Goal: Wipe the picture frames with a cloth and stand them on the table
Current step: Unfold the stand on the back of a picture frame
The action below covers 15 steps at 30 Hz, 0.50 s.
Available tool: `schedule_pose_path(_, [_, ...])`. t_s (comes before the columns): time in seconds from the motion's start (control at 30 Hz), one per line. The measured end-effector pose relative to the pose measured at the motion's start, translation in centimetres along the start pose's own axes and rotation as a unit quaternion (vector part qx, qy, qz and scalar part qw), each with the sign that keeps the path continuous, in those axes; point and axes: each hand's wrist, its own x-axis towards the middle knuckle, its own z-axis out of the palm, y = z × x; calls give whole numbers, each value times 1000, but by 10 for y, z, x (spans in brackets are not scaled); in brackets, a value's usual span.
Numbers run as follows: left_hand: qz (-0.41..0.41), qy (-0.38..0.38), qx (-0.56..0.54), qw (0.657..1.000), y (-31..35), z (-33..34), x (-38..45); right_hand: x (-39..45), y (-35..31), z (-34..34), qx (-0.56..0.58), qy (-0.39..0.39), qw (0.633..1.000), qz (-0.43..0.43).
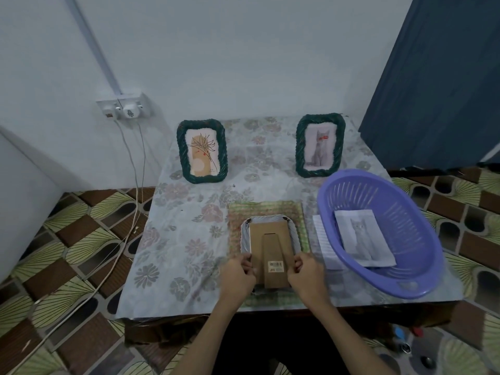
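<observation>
A: Where is the frame lying, against the hands?

B: Between them. The pale frame lies face down on a green woven cloth near the front edge of the table. The left hand grips its lower left side, the right hand its lower right side, fingers of both curled onto the back.

A: So both are holding it?

B: Yes, each hand pinches an edge of the brown backing. The near end of the frame is covered by the hands.

A: How does it look?

B: A rounded rectangle with a white, ropy woven rim. The back is flat brown board with a fold-out stand lying flat, and a barcode sticker on that stand. Two dark clips sit at the far corners.

A: And the other frames?

B: Two stand upright at the back of the table, well apart. The left green frame has a twisted dark green wicker rim around a flower drawing. The right green frame is the same make, with a grey cat picture.

A: Anything else?

B: A purple slotted plastic basket just right of the cloth, holding a cat print. The tablecloth is floral.
</observation>
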Motion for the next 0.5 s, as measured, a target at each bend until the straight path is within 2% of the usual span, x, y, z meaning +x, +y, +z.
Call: schedule_pose_path(0.5, [7,6,10,1000,-5,4,0,3,2,3,-39,3,999,-21])
